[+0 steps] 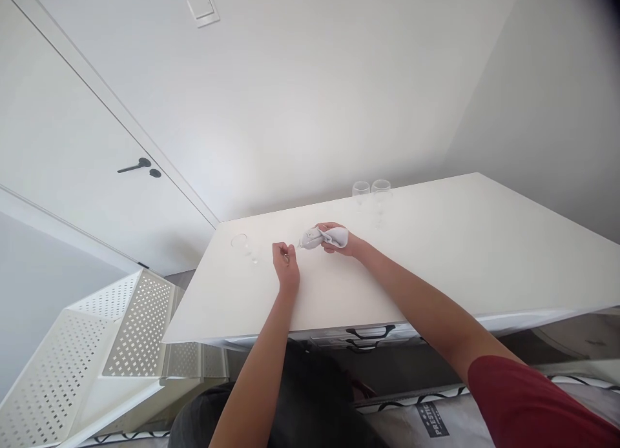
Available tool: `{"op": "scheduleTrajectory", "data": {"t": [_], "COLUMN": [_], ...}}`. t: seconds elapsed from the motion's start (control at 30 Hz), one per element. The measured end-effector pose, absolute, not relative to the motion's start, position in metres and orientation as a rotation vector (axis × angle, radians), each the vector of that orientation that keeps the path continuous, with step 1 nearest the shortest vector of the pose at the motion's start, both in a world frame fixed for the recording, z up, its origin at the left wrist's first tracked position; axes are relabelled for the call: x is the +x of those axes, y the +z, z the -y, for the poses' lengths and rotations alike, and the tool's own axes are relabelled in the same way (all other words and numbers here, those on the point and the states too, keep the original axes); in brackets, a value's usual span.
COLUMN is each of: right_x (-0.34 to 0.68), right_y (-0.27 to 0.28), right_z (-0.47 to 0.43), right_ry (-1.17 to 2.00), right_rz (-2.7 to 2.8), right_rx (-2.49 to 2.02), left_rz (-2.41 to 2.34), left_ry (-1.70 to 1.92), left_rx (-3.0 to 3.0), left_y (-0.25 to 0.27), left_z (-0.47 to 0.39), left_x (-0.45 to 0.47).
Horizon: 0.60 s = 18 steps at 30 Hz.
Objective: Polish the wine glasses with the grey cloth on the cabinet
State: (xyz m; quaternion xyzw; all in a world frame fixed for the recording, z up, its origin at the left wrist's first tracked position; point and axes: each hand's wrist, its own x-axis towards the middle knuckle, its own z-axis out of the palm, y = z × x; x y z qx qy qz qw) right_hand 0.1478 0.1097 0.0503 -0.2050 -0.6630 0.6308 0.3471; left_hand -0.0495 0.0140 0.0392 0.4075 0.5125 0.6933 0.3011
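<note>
A plain, dark red short sleeve [527, 399] covered the top of the right arm [426, 299], its hem curving smoothly round. Black and dark grey clothing [314, 399] covered the lap. The 2 forearms [261, 364] were bare, like the left hand [287, 265] and right hand [352, 244].

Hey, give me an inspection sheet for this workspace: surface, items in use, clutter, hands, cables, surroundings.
Surface: white top, with black drawer handles on the front below.
Items in use: stemmed glass held tilted, white cloth at its bowl.
Clutter: at least two glasses near the back edge, one more glass toward the left end.
Hands: left hand closed at the stem end; right hand gripping the cloth.
Cables: nothing seen.
Surroundings: door with black handle, wall switch, perforated white panels at left.
</note>
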Motion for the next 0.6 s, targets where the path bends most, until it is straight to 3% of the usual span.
{"op": "scheduleTrajectory", "data": {"t": [0.2,0.33,0.6], "right_x": [0.155,0.150,0.152], "right_y": [0.060,0.055,0.053], "right_z": [-0.107,-0.115,-0.113], "right_ry": [1.524,1.362,1.451], "right_rz": [1.949,1.740,1.687], "right_rx": [-0.503,-0.639,-0.651], "left_rz": [-1.413,-1.396,-1.346], "left_ry": [1.768,1.696,1.642], "left_rx": [0.955,1.044,1.047], "left_y": [0.035,0.037,0.038], "left_z": [-0.019,-0.020,-0.017], "left_x": [-0.056,-0.054,-0.051]}}
